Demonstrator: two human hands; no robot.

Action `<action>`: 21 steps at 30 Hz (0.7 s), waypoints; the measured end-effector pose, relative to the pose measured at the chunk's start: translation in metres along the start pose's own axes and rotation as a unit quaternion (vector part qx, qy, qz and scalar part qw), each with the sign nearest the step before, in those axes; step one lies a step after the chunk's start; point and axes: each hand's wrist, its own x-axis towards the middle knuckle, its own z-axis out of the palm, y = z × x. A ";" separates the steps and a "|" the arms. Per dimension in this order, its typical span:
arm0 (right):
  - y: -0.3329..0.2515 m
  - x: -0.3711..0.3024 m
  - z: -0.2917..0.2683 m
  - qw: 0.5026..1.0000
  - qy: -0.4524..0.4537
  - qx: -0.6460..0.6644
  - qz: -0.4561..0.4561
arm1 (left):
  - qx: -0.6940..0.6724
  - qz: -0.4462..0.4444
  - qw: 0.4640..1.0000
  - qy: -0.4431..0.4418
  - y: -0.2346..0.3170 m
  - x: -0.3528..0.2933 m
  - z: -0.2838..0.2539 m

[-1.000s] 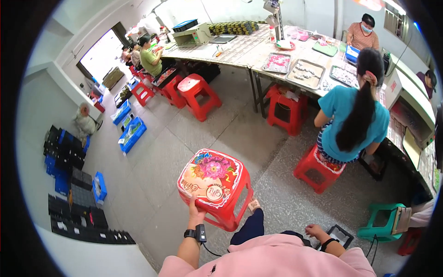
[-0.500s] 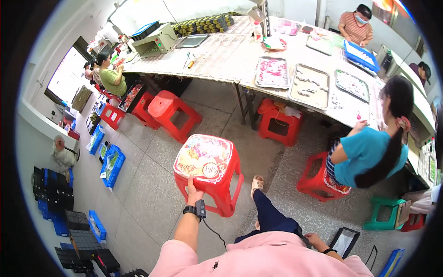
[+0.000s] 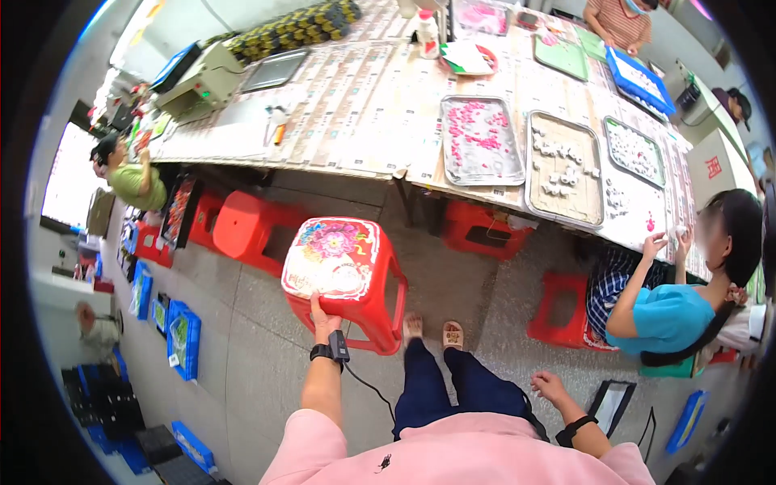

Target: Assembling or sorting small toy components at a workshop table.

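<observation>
My left hand [image 3: 325,325] grips the near edge of a red plastic stool [image 3: 343,263], its thumb over the rim and its other fingers hidden beneath the seat. Flowers and pale patches decorate the square seat top. The stool is in front of my left leg, slightly tilted; whether its legs touch the floor I cannot tell. Out to my right side, my right hand [image 3: 550,388] holds nothing, with loosely bent fingers somewhat apart.
A long worktable [image 3: 347,121] stands ahead, carrying a tray of pink pieces [image 3: 481,141] and other trays. More red stools [image 3: 242,230] stand under its edge. A person in blue [image 3: 667,315] sits at the right. Blue crates [image 3: 184,343] lie on the left floor.
I have come closer to the table, with the stool still in my left hand. My right hand has swung forward from beside my hip. The person in blue has raised both hands.
</observation>
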 end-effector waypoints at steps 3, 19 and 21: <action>0.008 -0.006 0.015 0.999 0.027 0.004 0.027 | 0.008 -0.004 0.999 0.034 0.007 0.055 0.014; 0.024 -0.080 0.176 0.957 0.091 0.115 0.251 | -0.008 -0.131 0.991 0.042 -0.049 0.274 0.042; 0.023 -0.069 0.197 0.963 0.084 0.118 0.227 | 0.203 0.060 0.974 -0.077 -0.029 0.305 -0.015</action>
